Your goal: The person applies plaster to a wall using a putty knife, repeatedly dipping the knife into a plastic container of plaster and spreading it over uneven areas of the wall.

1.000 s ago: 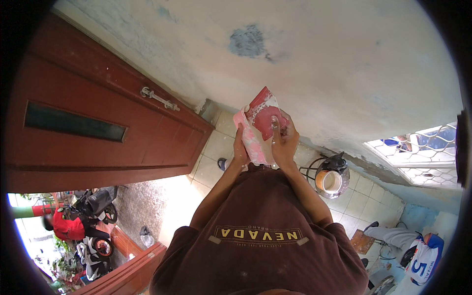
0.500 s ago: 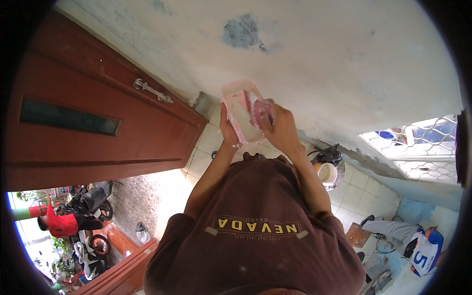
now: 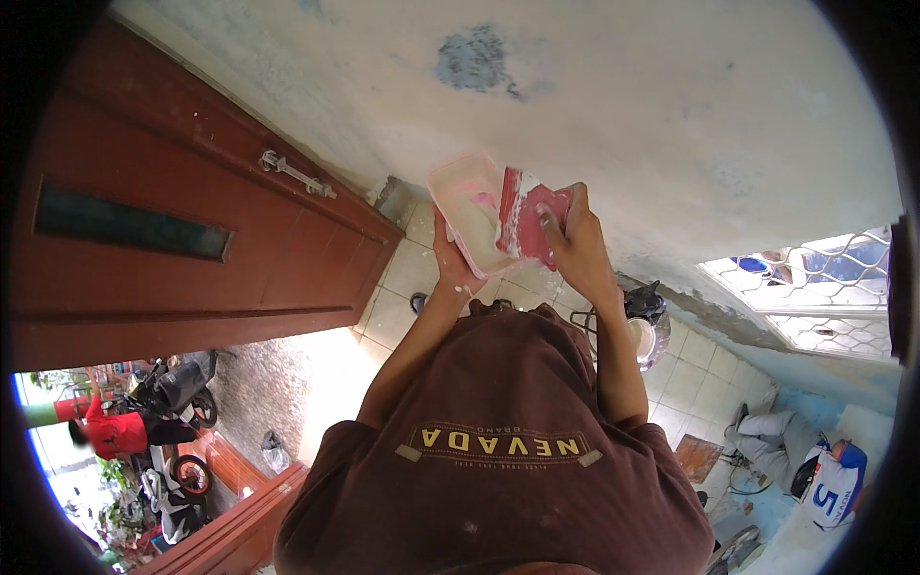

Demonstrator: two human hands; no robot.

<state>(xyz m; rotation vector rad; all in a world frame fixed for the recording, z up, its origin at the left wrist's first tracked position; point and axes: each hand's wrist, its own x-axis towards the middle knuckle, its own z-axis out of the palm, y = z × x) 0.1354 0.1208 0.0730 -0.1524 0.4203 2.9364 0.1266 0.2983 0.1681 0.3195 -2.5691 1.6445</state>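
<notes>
My left hand [image 3: 454,257] grips a pale pink rectangular tub [image 3: 445,184] by its near left side, tilted in front of the wall. White paste coats the tub's inside. In my right hand [image 3: 582,244] is a red, flat putty scraper [image 3: 529,218], smeared with white paste along its left edge. My thumb lies across its face and the fingers wrap behind it. The scraper overlaps the tub's right rim; whether they touch I cannot tell. White specks dot my left wrist.
The patchy plastered wall [image 3: 613,105] rises ahead. A brown door [image 3: 144,220] stands at left, a grille window [image 3: 815,283] at right. A white bucket [image 3: 640,337] is on the tiles by my right forearm. One person [image 3: 832,489] is at lower right, another [image 3: 115,433] outside near motorcycles [image 3: 182,479].
My right hand has moved right and turned the scraper, so its broad face now shows beside the tub's right rim. The tub stays nearly in place. The person at lower right has shifted slightly.
</notes>
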